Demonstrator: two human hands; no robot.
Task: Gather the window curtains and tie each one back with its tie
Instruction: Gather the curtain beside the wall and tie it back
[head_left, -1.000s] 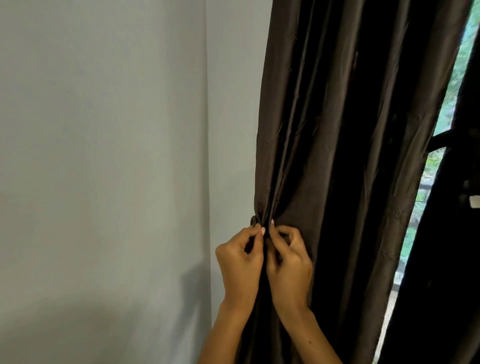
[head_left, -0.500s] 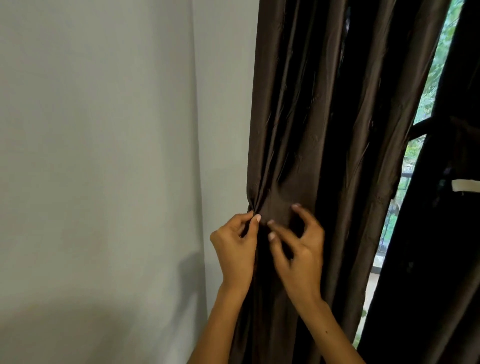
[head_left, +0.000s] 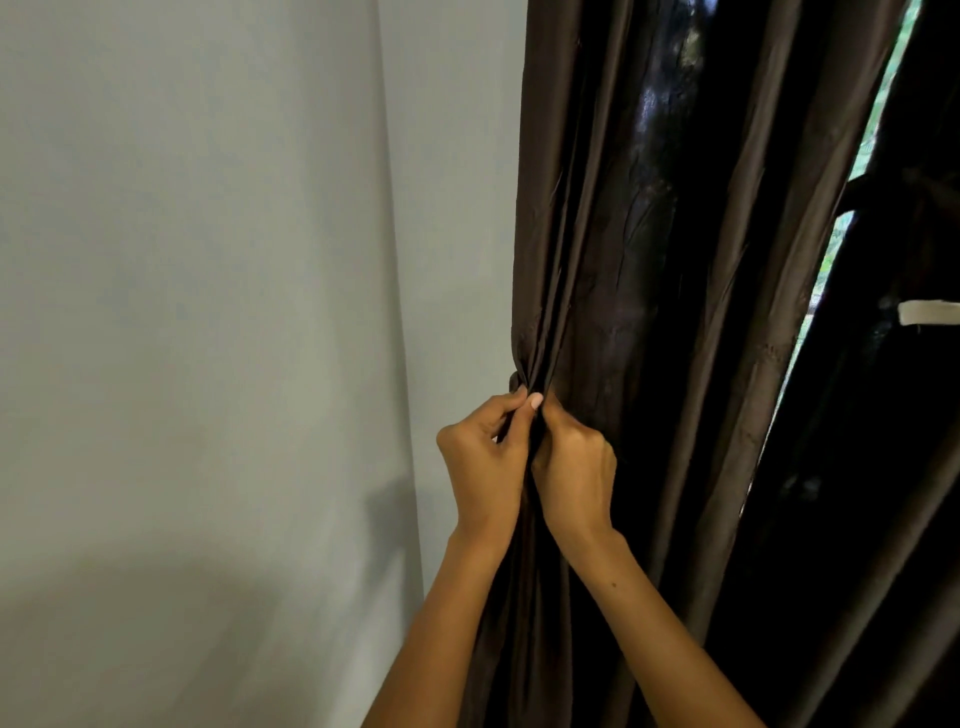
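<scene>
Head view: both hands pinch curtain (head_left: 613, 291).

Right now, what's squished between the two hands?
In the head view, a bunched fold of the dark brown curtain runs between the left hand and the right hand. Both pinch it near its wall-side edge.
</scene>
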